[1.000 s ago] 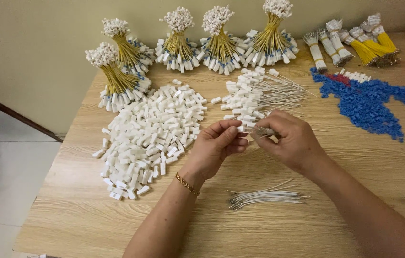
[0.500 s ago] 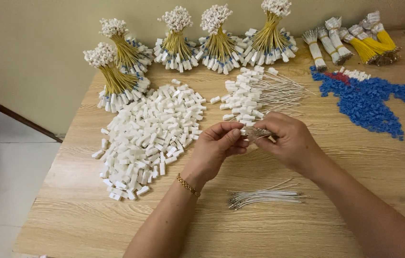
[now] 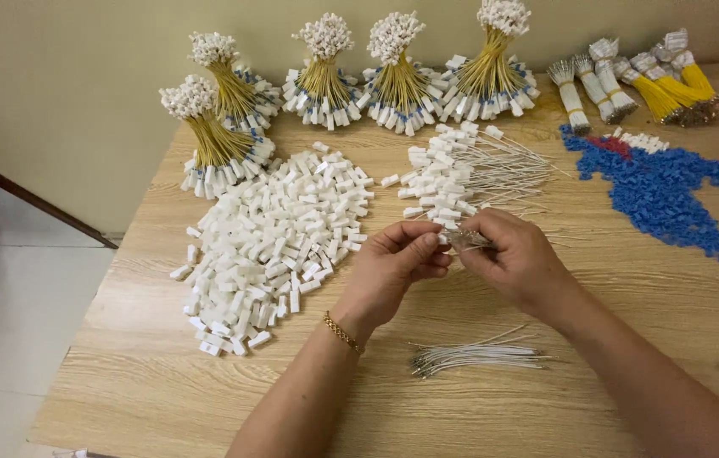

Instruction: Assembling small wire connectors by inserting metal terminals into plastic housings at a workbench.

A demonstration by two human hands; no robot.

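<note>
My left hand (image 3: 393, 267) and my right hand (image 3: 516, 259) meet over the middle of the wooden table (image 3: 631, 314), fingertips touching. Between them I pinch a small white connector housing and a thin white wire with a metal tip (image 3: 465, 240). A big heap of loose white plastic housings (image 3: 279, 233) lies just left of my left hand. Behind my hands is a pile of white wires fitted with housings (image 3: 470, 174). A small bundle of bare white wires (image 3: 478, 356) lies near the front, below my right wrist.
Several upright bundles of yellow wires with white ends (image 3: 325, 76) stand along the wall. Tied white and yellow wire bundles (image 3: 639, 80) lie at the back right. A spread of small blue plastic parts (image 3: 665, 191) covers the right side. The table's left edge drops to the floor.
My hands have stayed in the same spot; the fingers shifted slightly as they work the wire and the housing together.
</note>
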